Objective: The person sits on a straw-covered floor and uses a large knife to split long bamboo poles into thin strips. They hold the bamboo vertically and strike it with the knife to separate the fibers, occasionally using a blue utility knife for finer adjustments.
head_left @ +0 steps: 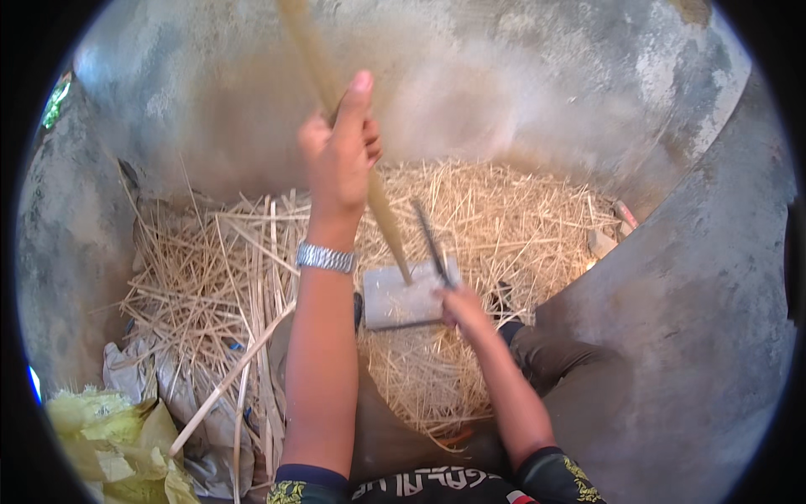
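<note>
My left hand (342, 151) is raised and wrapped round a long tan stick (388, 214), probably bamboo, with the thumb pointing up along it. The stick slants from the top of the view down to a grey block (395, 302), its lower end at the block's top face. My right hand (463, 309) is closed on the handle of a dark-bladed knife (431, 239), slightly blurred. The blade points up and away, just right of the stick's lower end; I cannot tell whether they touch. The block lies between my legs, with pale chips on it.
Straw-like shavings and thin split strips (210, 277) cover the ground around the block. Grey walls (470, 92) rise ahead and at both sides. A yellowish sack (126, 437) and a grey plastic sheet (210, 437) lie at lower left. Rubble pieces (602, 244) sit at the right wall.
</note>
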`<state>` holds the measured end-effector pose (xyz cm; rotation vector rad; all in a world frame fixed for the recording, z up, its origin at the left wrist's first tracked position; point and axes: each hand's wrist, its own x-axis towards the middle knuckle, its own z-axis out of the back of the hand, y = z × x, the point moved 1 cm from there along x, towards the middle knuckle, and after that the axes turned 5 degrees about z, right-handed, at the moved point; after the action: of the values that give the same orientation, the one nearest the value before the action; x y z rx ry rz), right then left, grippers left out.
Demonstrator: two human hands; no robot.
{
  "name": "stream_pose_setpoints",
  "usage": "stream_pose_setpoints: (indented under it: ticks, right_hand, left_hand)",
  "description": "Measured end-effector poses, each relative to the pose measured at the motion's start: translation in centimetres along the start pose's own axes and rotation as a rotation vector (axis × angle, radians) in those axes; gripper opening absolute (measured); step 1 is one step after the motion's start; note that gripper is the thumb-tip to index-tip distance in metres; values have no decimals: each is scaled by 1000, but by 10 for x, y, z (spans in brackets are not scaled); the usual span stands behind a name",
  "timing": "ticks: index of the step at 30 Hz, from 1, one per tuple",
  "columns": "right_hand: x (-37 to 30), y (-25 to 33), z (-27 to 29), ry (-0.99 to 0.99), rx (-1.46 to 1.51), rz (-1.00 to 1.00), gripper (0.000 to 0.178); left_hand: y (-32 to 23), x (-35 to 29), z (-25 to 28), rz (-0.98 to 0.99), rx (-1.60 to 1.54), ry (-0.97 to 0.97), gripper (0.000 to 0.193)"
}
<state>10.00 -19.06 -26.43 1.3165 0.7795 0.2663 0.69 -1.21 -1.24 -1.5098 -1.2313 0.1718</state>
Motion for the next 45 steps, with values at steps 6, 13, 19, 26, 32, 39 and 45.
stream_pose_setpoints:
  ticks: [6,13,19,26,32,39,45]
  right_hand:
    - [-81,176,26,-92,482,694,32]
    - [-64,101,-14,-487,628,1172,35]
    - [2,-121,-19,22,-167,-148,29]
    - [-56,118,3,-70,-153,329,29]
    - [-124,207,23,-111,387,1132,31]
    - [-102,-19,-51,146,210,-50,29]
    - [-97,63,-7,-6,206,72,24]
  left_hand:
    - [0,-7,-4,3,-8,61,48]
    - [7,-1,1,-76,70,-38,66]
    - [-2,-4,7,96,-24,35,69]
    - [-4,9,37,83,-40,-45,69]
    - [-2,6,39,79,-55,-48,69]
    - [-7,0,39,79,-21,-8,72]
    - [-9,-2,56,29,-23,-44,72]
